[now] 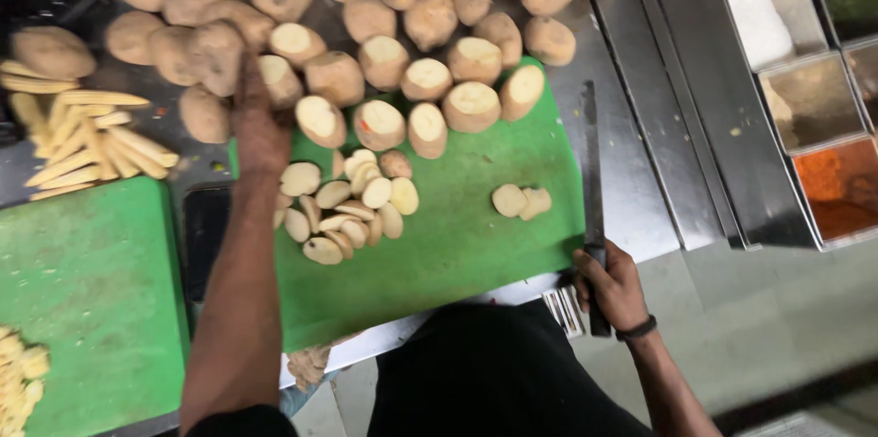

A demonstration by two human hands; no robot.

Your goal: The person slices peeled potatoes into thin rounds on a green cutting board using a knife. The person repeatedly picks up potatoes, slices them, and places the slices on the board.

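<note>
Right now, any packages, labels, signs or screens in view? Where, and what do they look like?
No packages, signs or screens show.
Striped white label: small rectangle with dark bars, on the steel counter edge below the green cutting board, beside the right hand gripping the knife.

I see a long, dark-bladed kitchen knife [592,190] lying flat on the steel counter, just beside the green board's right edge, its black handle nearest me. Brown-skinned whole potatoes [216,53] lie heaped at the board's far-left corner.
</note>
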